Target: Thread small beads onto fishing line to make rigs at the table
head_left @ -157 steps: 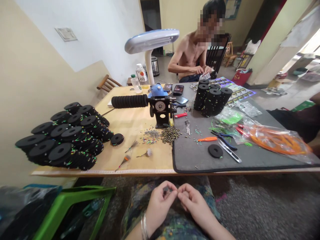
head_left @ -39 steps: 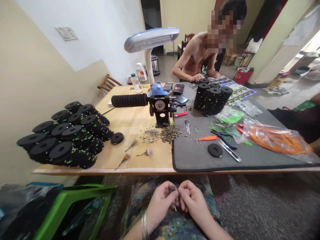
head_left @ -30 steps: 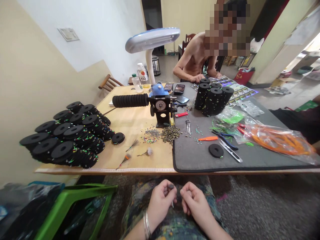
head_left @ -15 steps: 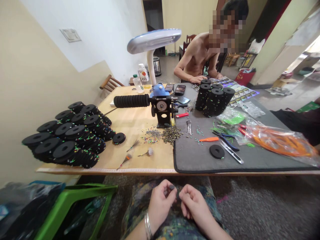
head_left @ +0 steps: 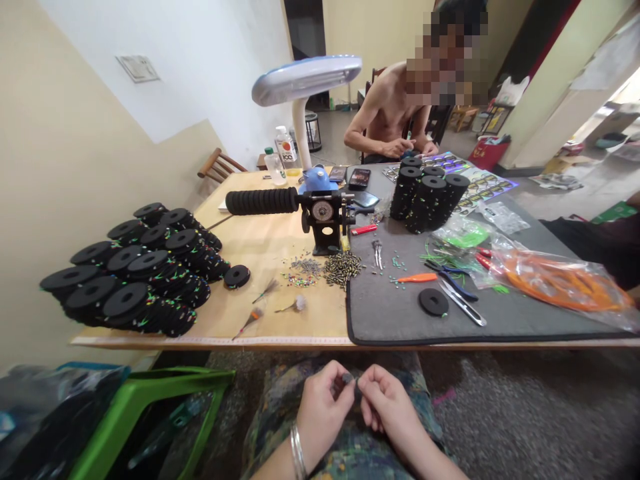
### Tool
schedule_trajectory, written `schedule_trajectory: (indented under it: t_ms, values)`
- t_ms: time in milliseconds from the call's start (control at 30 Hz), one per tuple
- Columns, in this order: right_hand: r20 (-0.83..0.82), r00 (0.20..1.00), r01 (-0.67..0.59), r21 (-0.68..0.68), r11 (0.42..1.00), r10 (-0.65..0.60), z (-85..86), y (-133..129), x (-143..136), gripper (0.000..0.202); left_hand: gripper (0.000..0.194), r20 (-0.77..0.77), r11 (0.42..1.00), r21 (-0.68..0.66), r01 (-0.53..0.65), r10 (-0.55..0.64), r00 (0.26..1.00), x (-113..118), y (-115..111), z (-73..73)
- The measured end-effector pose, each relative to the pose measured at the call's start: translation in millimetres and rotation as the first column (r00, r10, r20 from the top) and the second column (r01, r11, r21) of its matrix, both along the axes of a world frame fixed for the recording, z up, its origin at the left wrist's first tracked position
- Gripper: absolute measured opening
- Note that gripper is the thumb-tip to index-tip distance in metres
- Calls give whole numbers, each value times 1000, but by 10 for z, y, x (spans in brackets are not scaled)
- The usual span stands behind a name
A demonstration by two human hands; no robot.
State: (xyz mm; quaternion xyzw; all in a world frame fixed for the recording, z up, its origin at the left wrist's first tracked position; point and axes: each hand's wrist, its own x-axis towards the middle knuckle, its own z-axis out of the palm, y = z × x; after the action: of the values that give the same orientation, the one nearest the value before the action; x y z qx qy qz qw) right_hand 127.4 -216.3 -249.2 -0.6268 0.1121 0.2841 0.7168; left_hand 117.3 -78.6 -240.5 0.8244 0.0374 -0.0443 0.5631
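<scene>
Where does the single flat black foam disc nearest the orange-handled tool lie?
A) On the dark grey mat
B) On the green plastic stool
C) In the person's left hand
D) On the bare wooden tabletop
A: the flat black foam disc lies flat on the dark grey mat, just below the orange-handled tool and beside the silver-bladed tool, far from both hands.

Bottle (head_left: 284,148) at 12 o'clock behind the table carried a label reading "100". Wall plate (head_left: 132,68) print and the printed sheets (head_left: 483,182) were illegible.
</scene>
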Motion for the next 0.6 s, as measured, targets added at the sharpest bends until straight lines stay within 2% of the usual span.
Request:
schedule_trajectory:
  t_ms: [367,600]
  values:
    - [170,985,-5,-22,1000,9,-96,-11,-11,45,18,-12,998,35,60,-59,998,-17,-30,39]
    - [131,991,33,34,999,-37,-88,-29,6,42,16,-32,995,18,100,-99,995,-13,-40,12]
